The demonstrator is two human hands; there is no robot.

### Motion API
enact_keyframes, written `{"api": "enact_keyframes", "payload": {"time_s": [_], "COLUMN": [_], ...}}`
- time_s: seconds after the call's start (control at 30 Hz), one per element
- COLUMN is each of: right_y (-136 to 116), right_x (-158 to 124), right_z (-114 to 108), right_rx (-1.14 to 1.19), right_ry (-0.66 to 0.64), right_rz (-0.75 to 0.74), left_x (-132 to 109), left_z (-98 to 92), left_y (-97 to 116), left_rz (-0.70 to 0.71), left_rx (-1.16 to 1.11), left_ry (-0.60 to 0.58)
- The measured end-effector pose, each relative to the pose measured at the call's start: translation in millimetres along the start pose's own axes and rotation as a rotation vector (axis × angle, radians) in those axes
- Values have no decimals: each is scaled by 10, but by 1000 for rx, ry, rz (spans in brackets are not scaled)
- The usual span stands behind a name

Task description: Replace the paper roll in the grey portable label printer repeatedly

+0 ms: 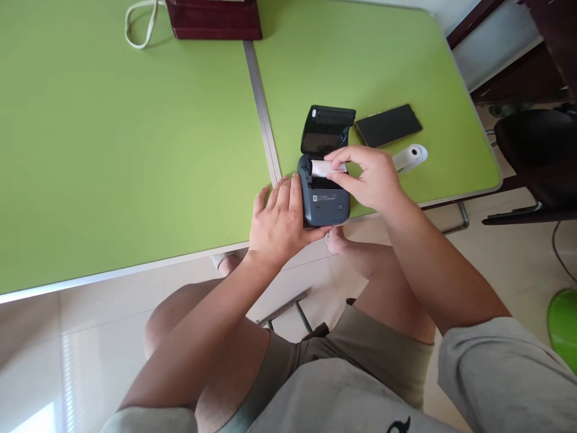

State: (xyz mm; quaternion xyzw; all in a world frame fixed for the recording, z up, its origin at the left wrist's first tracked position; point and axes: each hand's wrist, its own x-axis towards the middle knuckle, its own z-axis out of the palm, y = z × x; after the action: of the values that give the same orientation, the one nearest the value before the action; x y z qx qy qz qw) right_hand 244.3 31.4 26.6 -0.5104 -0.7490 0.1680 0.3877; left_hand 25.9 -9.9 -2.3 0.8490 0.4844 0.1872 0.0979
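Note:
A dark grey label printer [325, 207] lies near the front edge of the green table, its black lid [325, 133] swung up and back. A white paper roll [321, 168] sits across the printer's open bay. My right hand [367, 174] pinches the roll's right part between thumb and fingers, hiding that end. Against the printer's left side and front corner, my left hand [279, 219] holds the body steady, fingers along the side and thumb at the front edge.
Behind my right hand lie a black phone [388, 125] and another white roll [413, 153]. A dark red object [216, 21] with a white cord loop [143, 24] stands at the table's back. A metal strip [261, 102] crosses the green table [135, 150]. A black chair [536, 144] is at right.

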Motion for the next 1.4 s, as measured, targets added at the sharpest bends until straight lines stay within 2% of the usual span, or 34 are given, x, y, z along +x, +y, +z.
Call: {"api": "enact_keyframes", "payload": {"time_s": [0.17,0.3,0.47,0.53,0.63,0.73,0.8,0.97,1.13,1.27,1.4], "right_y": [-78,-178,-194,-140,22,214,301,267,110,116,135], "right_x": [-38,-242,-516,-522,-402,-222,-139,-172,-273,-263,-229], "right_z": [-31,-31,-14,-26,-4,91,151,142,99,89,44], "right_rx": [4,-39,-13,2,45,180,274,371,348,345,317], "right_ry": [41,95,38,105,221,144,119,269,68,-78,-162], "right_rz": [-55,-127,-179,-134,38,168,190,206,268,303,263], "left_x": [-3,-28,-55,-57,-56,-59,-61,-59,-55,-50,-36], "left_z": [21,36,6,-8,-12,-4,0,9,30,12,-32], "left_y": [-10,-40,-66,-66,-66,-75,-81,-70,-67,-82,-76], "left_rz": [-5,17,110,127,138,148,158,156,144,142,119], "left_rx": [10,2,36,49,35,27,37,38,7,15,39], "left_ry": [12,45,41,43,44,47,61,77,69,57,5]}}
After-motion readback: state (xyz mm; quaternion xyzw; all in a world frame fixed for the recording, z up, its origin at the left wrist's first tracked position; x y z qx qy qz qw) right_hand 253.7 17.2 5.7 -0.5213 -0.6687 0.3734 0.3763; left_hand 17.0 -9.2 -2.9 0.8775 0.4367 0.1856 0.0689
